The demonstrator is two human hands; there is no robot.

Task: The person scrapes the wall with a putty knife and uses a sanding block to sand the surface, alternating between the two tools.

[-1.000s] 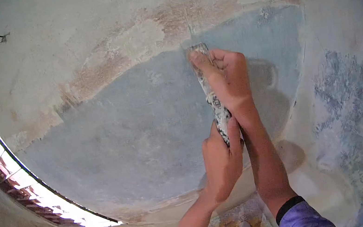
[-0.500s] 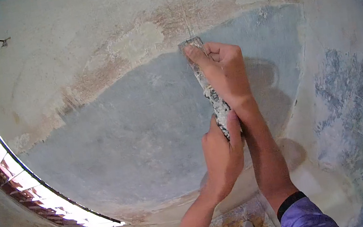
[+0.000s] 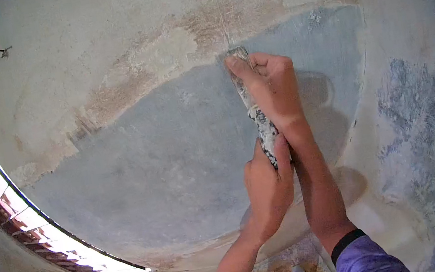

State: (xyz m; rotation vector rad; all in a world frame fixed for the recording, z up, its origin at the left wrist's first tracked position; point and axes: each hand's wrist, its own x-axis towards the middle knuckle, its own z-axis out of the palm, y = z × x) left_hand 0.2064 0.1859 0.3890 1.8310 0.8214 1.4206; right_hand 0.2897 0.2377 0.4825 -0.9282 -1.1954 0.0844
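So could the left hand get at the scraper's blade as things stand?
Probably not easily: the left hand is closed around the scraper's handle, and the right hand partly covers the blade.

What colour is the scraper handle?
Dark, blotched with off-white crust: the scraper handle shows best in the head view, the only one.

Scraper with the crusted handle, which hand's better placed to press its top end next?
Probably the right hand: its thumb lies on the scraper close to the top end, while the left hand grips the handle lower down.
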